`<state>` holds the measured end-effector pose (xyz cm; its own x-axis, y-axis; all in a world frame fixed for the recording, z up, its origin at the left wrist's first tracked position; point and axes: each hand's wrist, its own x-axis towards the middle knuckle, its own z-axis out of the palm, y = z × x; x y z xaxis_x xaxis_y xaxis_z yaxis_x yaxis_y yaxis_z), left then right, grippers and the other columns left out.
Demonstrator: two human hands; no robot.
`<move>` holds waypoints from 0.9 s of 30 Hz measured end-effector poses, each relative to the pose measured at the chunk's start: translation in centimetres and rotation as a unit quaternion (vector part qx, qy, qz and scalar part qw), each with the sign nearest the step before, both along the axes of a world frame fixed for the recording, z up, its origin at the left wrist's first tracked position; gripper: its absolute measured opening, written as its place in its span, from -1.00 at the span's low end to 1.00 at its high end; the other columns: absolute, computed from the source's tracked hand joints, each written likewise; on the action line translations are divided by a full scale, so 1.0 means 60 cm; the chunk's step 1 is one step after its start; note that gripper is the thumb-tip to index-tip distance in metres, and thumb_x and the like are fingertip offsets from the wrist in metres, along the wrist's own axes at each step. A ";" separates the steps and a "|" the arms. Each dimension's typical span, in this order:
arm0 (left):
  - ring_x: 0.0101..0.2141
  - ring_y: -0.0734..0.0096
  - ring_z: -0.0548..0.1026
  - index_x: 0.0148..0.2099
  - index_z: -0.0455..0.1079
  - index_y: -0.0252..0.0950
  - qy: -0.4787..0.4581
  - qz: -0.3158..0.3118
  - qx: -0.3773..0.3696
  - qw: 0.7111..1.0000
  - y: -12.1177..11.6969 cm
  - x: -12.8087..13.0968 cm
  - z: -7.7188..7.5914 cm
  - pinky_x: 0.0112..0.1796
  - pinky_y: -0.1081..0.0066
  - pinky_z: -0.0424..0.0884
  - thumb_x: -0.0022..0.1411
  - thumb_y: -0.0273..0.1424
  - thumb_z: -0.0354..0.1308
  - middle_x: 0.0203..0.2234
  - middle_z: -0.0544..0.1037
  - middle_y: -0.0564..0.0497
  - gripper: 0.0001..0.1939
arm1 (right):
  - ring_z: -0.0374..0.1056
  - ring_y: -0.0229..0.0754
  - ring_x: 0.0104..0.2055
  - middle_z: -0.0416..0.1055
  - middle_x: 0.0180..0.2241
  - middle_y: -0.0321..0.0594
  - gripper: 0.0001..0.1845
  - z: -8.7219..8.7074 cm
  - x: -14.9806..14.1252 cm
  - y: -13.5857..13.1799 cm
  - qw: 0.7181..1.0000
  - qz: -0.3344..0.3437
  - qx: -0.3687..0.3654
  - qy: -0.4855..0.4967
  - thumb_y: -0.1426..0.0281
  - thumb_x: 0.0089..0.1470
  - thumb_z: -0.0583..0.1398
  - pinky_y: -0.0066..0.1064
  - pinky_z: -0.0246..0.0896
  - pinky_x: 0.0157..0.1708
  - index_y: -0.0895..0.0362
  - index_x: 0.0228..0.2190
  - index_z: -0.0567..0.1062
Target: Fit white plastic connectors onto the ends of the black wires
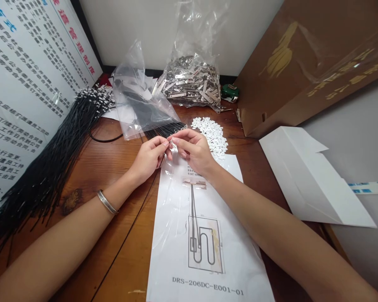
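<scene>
My left hand (149, 158) is closed, with thumb and forefinger pinching a thin black wire (161, 161) near its end. A dark line runs from there down the table; whether all of it is wire, I cannot tell. Against it, fingertip to fingertip, my right hand (193, 149) is also in a pinch; what it grips is too small to make out. Just behind both hands lies a bundle of black wires (165, 129) with metal-tipped ends, partly in a clear plastic bag (129, 113). A pile of small white plastic pieces (212, 136) sits beyond my right hand.
Under my forearms lies a plastic-covered drawing sheet (176, 251). A large heap of black wires (56, 155) leans at the left by a printed board (28, 84). Behind stand a bag of metal strips (192, 84) and a green tape measure (229, 93). At right are a brown box (302, 63) and folded white card (311, 180).
</scene>
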<state>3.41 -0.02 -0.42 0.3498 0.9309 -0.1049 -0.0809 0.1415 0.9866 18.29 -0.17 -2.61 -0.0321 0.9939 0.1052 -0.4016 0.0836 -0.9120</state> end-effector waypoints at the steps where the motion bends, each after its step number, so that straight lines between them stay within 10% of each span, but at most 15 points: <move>1: -0.74 0.63 0.14 -0.44 0.30 -0.30 -0.001 -0.002 -0.004 1.000 0.000 0.000 -0.001 -0.71 0.54 -0.02 0.14 -0.32 0.16 -0.67 0.44 0.08 -0.81 | 0.01 -0.50 -0.68 0.52 -0.50 -0.31 -0.74 0.000 0.000 0.000 1.000 0.000 -0.002 0.000 0.31 -0.22 0.45 -0.51 -0.19 -0.70 0.13 -0.47 0.54; 15: -0.75 0.65 0.13 -0.45 0.30 -0.33 -0.003 -0.015 -0.016 1.000 -0.001 0.000 0.005 -0.70 0.58 -0.02 0.23 -0.40 0.08 -0.66 0.45 0.06 -0.79 | 0.28 -0.42 -0.55 0.50 -0.43 -0.32 -0.40 0.007 -0.001 0.001 0.997 0.005 -0.071 0.023 0.30 -0.40 0.53 -0.58 -0.16 -0.71 0.13 -0.26 0.49; 27: -0.69 0.60 0.32 -0.35 0.36 -0.31 0.045 0.038 0.080 0.995 -0.009 0.003 -0.010 -0.66 0.54 0.21 0.09 -0.25 0.33 -0.61 0.49 0.11 -0.73 | -0.10 -0.53 -0.68 0.48 -0.46 -0.40 -0.44 0.011 0.004 0.004 0.996 -0.013 -0.081 0.044 0.34 -0.31 0.50 -0.50 -0.28 -0.70 0.10 -0.21 0.47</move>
